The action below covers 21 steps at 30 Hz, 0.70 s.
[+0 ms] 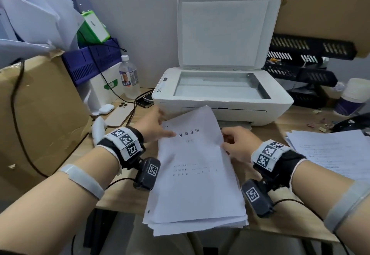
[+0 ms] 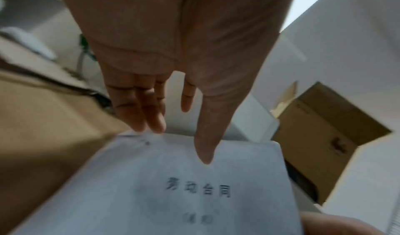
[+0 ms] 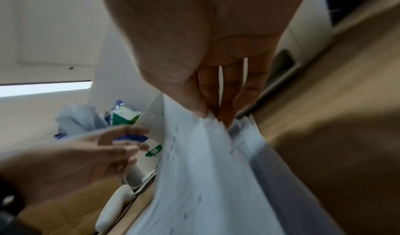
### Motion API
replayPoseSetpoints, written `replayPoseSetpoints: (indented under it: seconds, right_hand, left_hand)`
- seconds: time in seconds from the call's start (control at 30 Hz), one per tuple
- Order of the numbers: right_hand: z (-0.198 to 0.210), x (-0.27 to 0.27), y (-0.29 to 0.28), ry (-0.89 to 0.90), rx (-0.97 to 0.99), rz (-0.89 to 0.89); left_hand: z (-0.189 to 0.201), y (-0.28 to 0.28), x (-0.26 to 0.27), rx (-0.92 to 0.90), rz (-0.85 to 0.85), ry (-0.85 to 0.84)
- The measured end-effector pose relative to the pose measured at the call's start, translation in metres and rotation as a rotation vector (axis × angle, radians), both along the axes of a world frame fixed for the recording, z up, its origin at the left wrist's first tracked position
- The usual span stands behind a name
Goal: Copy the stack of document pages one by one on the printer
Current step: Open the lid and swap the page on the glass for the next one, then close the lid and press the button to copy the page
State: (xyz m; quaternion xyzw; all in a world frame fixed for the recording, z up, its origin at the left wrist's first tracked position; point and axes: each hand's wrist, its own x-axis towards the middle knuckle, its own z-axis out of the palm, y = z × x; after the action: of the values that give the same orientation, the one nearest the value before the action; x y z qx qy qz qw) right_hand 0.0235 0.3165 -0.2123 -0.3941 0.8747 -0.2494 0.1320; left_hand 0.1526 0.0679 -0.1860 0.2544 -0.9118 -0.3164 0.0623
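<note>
The stack of document pages [image 1: 197,184] lies on the wooden desk [image 1: 120,198], its near edge hanging over the desk's front edge and its far end reaching toward the printer. The sheets are fanned unevenly at the near corners. The top page [image 2: 173,187] is a printed cover sheet with a title line of characters near its upper part.

The right hand [image 1: 238,144] pinches the right edge of the top page between thumb and fingertips [image 3: 227,119], and the wrist view shows that sheet lifted away from the pages beneath. The left hand [image 1: 155,127] is spread with straight fingers; its thumb [image 2: 205,144] presses on the upper part of the top page while the other fingers reach past the far left corner, gripping nothing.

To the right, a second pile of printed sheets [image 1: 330,150] lies on the desk. To the left sit an earbud case [image 1: 106,108] and a phone [image 1: 120,114].

Just beyond the stack stands the white printer [image 1: 222,102], its scanner lid [image 1: 226,30] raised upright and the glass [image 1: 220,84] bare. A water bottle [image 1: 129,78] stands left of it, and black mesh trays [image 1: 304,62] right.
</note>
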Motion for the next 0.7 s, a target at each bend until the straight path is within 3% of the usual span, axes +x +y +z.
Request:
replayPoseSetpoints:
  seconds: [0.13,0.3,0.4,0.5,0.6,0.7]
  right_hand:
    - [0.04,0.002,-0.004,0.243,-0.029,0.083]
    - [0.098,-0.011,-0.007,0.329,-0.18,0.042]
    - [0.13,-0.025,0.002,0.323,-0.01,0.016]
    - [0.164,-0.043,0.014,0.463,0.049,-0.122]
    - [0.204,-0.061,0.024,0.633,-0.152,-0.329]
    - [0.233,-0.075,0.024,0.756,-0.319,-0.398]
  left_hand:
    - [0.047,0.015,-0.011,-0.144,-0.164,0.153]
    - [0.096,0.015,-0.029,-0.054,-0.244,0.289]
    - [0.121,0.004,-0.036,0.014,-0.194,0.44]
    - [0.146,-0.007,-0.045,0.125,-0.168,0.613]
    - [0.165,-0.014,-0.057,0.226,-0.202,0.8]
    - [0.173,-0.018,-0.074,0.244,-0.2,0.939]
